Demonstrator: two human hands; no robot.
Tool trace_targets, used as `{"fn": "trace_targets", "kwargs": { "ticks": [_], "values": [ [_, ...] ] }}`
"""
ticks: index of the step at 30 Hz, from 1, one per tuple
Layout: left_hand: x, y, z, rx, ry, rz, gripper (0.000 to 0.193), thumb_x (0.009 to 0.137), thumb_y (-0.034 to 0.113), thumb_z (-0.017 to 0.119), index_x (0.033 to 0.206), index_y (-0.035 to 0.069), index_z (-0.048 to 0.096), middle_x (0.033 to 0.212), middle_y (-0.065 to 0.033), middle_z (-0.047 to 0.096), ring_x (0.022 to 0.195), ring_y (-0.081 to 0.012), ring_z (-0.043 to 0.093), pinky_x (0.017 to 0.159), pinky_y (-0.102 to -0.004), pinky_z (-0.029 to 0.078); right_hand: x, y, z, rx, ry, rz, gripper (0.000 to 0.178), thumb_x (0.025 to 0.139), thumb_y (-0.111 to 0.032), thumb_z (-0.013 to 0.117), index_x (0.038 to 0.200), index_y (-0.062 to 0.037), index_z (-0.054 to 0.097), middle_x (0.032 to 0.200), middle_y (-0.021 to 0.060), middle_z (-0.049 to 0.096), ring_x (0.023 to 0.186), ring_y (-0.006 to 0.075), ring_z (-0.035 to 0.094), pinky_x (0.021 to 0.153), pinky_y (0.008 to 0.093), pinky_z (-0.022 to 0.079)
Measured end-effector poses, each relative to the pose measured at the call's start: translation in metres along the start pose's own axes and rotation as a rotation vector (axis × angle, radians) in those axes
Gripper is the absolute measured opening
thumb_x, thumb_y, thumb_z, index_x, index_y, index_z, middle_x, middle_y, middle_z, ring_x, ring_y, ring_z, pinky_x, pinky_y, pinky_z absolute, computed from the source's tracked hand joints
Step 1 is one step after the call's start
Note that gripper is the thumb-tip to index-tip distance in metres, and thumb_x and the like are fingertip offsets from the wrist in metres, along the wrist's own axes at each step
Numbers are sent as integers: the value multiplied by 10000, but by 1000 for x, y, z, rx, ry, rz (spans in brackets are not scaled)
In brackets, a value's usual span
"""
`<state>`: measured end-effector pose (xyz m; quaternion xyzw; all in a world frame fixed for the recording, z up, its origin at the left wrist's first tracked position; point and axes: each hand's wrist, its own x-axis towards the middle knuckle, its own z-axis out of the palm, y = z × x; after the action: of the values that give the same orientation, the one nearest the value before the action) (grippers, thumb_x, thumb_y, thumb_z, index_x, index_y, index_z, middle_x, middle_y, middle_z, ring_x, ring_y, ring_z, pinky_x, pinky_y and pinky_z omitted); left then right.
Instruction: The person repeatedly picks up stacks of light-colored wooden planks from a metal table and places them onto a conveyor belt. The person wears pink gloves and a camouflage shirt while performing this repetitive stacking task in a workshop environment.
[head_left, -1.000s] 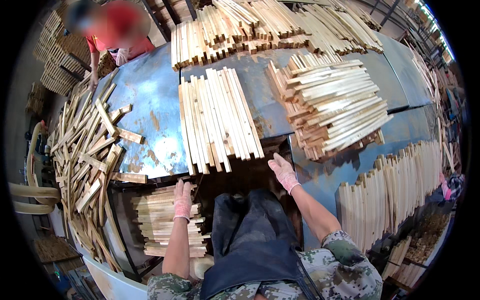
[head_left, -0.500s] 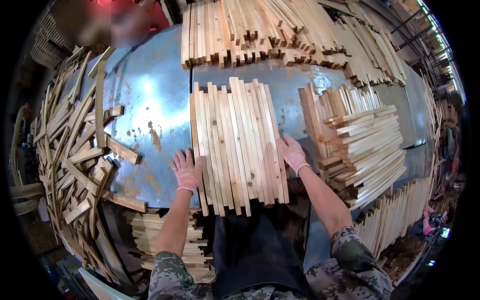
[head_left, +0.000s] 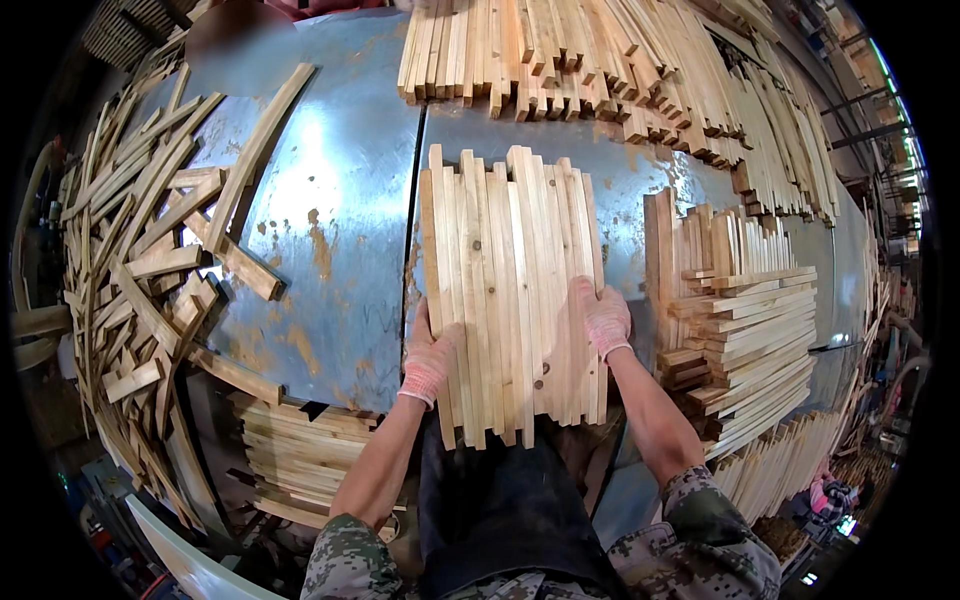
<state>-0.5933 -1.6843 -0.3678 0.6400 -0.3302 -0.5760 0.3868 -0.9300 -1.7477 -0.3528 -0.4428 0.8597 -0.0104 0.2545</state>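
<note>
A row of narrow pale wooden strips [head_left: 515,290], laid side by side with uneven ends, lies between my hands at the table's near edge. My left hand [head_left: 430,355], in a pinkish knit glove, grips the row's left side with the thumb over the top. On the opposite side my right hand [head_left: 603,318], gloved alike, clamps the outer strips, thumb on top and fingers along the edge. Both hands are closed on the row. The undersides of the strips are hidden, so I cannot tell whether the row is lifted off the metal.
A metal-topped table [head_left: 350,210] with rusty patches lies underneath. Loose offcuts [head_left: 150,265] pile up at left. Stacked strips [head_left: 560,60] fill the far side, and a crosswise stack [head_left: 750,330] stands at right. More strips [head_left: 300,450] are stacked below the near edge.
Both hands have closed on the sides of the row; the left was flatter and spread before. The view has shifted, and a long strip at the left lies at a different angle.
</note>
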Motion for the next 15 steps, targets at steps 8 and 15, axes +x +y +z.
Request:
{"fn": "trace_targets", "kwargs": {
  "ticks": [8,15],
  "values": [
    [4,5,0,-7,72,-44,774,976,286,744,1617,-10,425,1474,-218,644,1312,-287,650,1123,-380,500,-11,-9,-22,77,-125,-4,798,993,-687,610,1295,48,676,1323,301,684,1273,466,641,1086,494,508],
    [-10,48,5,712,235,91,527,995,300,645,1407,-28,628,1182,-225,767,1073,-376,732,957,-436,577,-37,16,-25,347,-64,-129,823,1002,-503,707,1614,-13,458,1542,283,555,1441,417,534,1208,450,428]
  ]
}}
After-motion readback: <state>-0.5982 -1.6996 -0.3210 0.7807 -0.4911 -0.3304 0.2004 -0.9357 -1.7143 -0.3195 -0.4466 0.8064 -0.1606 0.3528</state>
